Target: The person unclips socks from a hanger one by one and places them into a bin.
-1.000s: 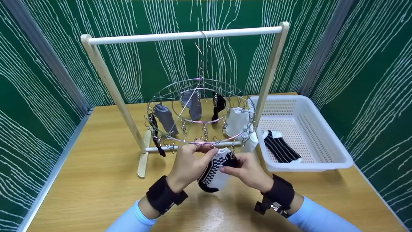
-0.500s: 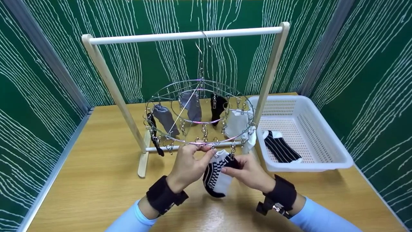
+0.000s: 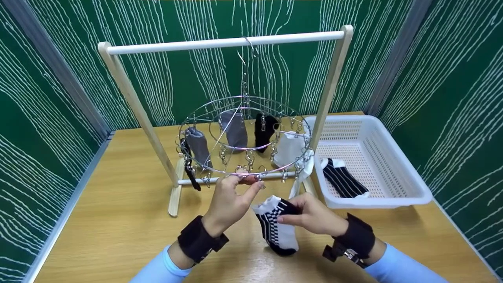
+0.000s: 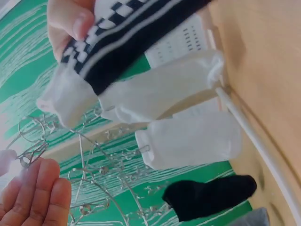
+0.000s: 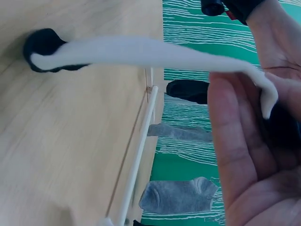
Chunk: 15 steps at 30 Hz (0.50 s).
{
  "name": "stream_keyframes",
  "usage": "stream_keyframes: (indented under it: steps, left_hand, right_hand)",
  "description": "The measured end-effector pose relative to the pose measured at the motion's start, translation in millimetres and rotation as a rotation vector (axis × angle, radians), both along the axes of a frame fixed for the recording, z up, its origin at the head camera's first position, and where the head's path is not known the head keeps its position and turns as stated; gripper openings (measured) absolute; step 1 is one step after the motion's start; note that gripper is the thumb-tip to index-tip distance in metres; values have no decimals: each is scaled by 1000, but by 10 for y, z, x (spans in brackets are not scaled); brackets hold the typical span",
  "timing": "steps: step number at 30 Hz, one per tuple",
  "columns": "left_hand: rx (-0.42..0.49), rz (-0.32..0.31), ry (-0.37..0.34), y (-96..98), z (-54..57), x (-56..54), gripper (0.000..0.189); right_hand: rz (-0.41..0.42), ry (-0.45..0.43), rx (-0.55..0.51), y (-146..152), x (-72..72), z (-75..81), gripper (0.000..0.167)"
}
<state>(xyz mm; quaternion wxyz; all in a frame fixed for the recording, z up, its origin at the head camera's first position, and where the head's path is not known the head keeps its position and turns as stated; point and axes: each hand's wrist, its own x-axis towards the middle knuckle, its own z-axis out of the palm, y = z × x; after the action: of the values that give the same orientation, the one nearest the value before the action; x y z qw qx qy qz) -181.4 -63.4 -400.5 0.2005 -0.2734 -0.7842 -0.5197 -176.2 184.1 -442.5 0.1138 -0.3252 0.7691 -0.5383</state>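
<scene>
My right hand (image 3: 320,218) pinches a black-and-white checkered sock (image 3: 283,236) near its white cuff. The sock hangs toe down in front of the round clip hanger (image 3: 220,172), apart from its clips. At the hanger's front rim, my left hand (image 3: 234,202) pinches a metal clip (image 4: 34,153) between thumb and fingers, with no sock in it. In the left wrist view, the sock's cuff (image 4: 66,94) is above that clip. Seen from the right wrist, the sock (image 5: 141,52) appears edge-on, its top between thumb and fingers.
The hanger hangs from a wooden rack's white bar (image 3: 177,45). Other clips carry grey socks (image 3: 234,131), black socks (image 3: 265,133) and white socks (image 3: 290,149). To the right, a white basket (image 3: 393,157) holds a black striped sock (image 3: 345,181).
My right hand has moved down and right with the sock, away from the hanger's clips. My left hand has stayed at the front rim. The hanging socks have swung and turned slightly.
</scene>
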Motion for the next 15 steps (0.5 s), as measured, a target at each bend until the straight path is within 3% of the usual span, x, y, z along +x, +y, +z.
stream_keyframes:
  steps: [9, 15]
  left_hand:
    - [42, 21, 23, -18, -44, -11, 10]
    - [50, 38, -3, -24, -46, -12, 11]
  right_hand:
    - [61, 49, -13, 242, -14, 175, 11]
    - [67, 96, 0, 469, -64, 347, 3]
